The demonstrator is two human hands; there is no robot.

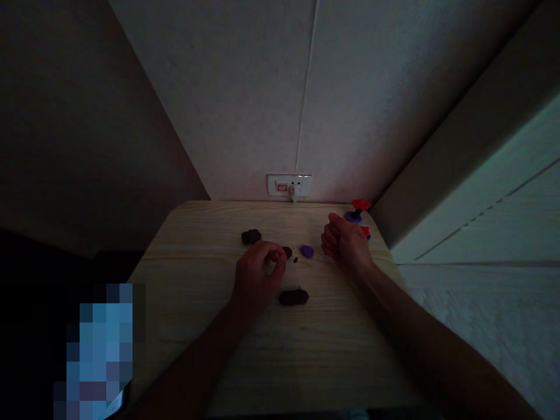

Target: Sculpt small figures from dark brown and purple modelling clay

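My left hand (259, 273) is over the middle of the table, thumb and forefinger pinched together. Whatever may be between its fingertips is too dark to make out. Right at those fingertips is a small brown lump (287, 252), and I cannot tell if they touch it. A dark crumb (296, 260) and a purple lump (307, 251) that looks like modelling clay lie between my hands. My right hand (347, 240) is closed in a fist beside the purple lump; anything inside is hidden. Nearer to me rests a thick dark brown roll (294, 297) with a thin bit sticking up.
Another dark lump (251, 236) lies beyond my left hand. At the back right corner of the wooden table (196, 233) stands a red-topped piece (361, 204) on a purple base; a second red piece (366, 231) is partly behind my right hand. A wall socket (289, 185) holds a plug.
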